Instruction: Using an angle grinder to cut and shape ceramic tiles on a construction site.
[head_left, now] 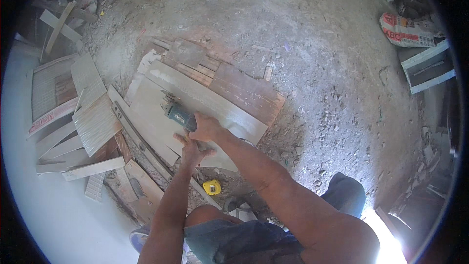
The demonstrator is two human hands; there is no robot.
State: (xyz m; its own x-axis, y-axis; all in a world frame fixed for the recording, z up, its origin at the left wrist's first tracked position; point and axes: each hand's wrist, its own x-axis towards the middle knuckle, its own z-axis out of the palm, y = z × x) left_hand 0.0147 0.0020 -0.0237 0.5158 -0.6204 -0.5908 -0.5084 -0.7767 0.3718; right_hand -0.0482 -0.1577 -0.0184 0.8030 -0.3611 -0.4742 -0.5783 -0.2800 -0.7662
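Observation:
My right hand (206,128) is wrapped around the rear of a teal and dark angle grinder (178,114). The grinder's disc end points up and left over a long pale tile (215,99). Just behind the tool, my left hand (193,153) has its fingers and thumb spread. Its fingertips come close to the grinder's back end; I cannot tell whether they touch. Another pale tile piece (152,117) lies to the left of the long one. Beneath them are a brown board (244,90) and wooden slats (198,71).
Tile offcuts (95,122) are heaped at the left, beside a long narrow bar (139,139). A yellow tape measure (212,187) lies near my knee. Far right are a printed sack (408,30) and a pale open frame (427,66). Rubble litters the floor.

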